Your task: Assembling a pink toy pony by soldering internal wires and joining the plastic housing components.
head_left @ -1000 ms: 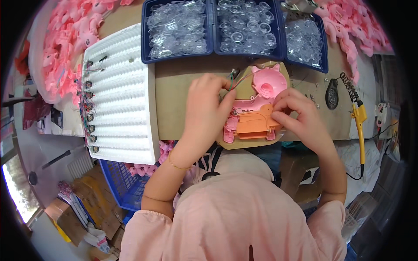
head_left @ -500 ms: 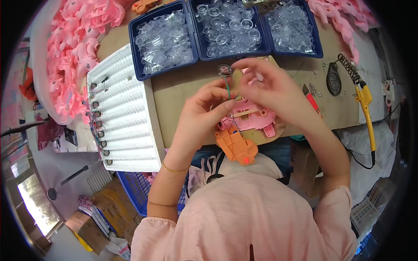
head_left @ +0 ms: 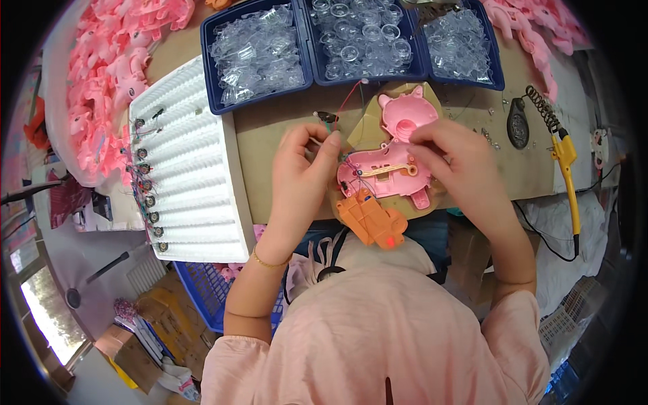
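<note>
My left hand (head_left: 304, 162) pinches a small round dark part with wires (head_left: 328, 117), which looks like a speaker, above the table. A red wire loops up from it to a small whitish end (head_left: 364, 82). Beside it, my right hand (head_left: 466, 158) has its thumb and forefinger curled at the neck of an open pink animal-shaped toy shell (head_left: 385, 162). Inside the shell lies a cream-coloured strip (head_left: 388, 170) with screws. An orange plastic housing (head_left: 370, 219) with a red spot hangs at the shell's near edge, joined to it by thin wires.
Three blue bins (head_left: 310, 40) of clear plastic parts stand at the back. A white ridged tray (head_left: 196, 169) on the left bears several round wired parts. Pink shells (head_left: 128, 74) pile up far left. On the right are a yellow-handled soldering iron (head_left: 567, 169), a dark oval tag (head_left: 518, 125) and loose screws.
My left hand has moved slightly left with the round part, which has tipped edge-on. My right hand has drawn away from it, rightward and down to the pink shell, uncovering the shell's head.
</note>
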A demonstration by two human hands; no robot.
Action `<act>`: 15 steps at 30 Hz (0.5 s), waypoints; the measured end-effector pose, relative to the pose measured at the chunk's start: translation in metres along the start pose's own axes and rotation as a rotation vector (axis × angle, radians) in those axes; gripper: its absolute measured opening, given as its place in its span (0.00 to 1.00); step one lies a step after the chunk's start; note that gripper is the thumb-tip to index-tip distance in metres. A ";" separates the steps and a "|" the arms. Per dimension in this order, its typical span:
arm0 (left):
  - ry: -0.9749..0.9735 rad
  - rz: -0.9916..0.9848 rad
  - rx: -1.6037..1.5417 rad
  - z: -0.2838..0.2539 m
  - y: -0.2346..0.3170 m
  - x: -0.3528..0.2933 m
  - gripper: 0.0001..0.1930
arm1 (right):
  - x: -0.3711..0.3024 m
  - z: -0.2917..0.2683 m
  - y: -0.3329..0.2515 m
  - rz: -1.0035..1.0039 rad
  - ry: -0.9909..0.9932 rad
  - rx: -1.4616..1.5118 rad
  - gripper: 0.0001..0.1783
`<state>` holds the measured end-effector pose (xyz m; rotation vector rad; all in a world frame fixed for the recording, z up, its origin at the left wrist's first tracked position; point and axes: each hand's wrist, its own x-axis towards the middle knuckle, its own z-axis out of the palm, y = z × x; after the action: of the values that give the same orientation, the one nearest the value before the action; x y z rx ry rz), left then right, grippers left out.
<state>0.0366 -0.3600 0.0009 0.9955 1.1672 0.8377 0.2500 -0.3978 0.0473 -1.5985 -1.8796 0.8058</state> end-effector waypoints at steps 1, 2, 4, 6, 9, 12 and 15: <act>0.128 0.328 0.410 -0.002 -0.003 0.003 0.09 | 0.001 -0.005 -0.003 -0.001 -0.005 -0.003 0.05; 0.253 0.654 0.817 -0.001 -0.004 0.004 0.09 | 0.001 -0.011 -0.006 0.130 -0.092 0.123 0.06; 0.202 0.621 0.838 -0.003 0.004 -0.003 0.10 | 0.001 -0.015 -0.005 0.262 -0.184 0.242 0.06; 0.147 0.590 0.860 0.003 0.013 -0.008 0.11 | 0.005 -0.017 0.002 0.083 -0.047 0.064 0.07; 0.110 0.655 0.991 0.016 0.016 -0.007 0.11 | 0.012 -0.010 0.007 0.044 0.082 -0.018 0.07; -0.023 0.610 1.129 0.023 0.018 0.008 0.11 | 0.030 0.009 0.032 -0.279 0.115 -0.249 0.08; 0.010 0.700 1.061 0.018 0.021 0.015 0.11 | 0.042 0.010 0.042 -0.375 -0.031 -0.309 0.07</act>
<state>0.0567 -0.3425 0.0175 2.3635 1.2858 0.7189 0.2644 -0.3521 0.0102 -1.3378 -2.3196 0.3946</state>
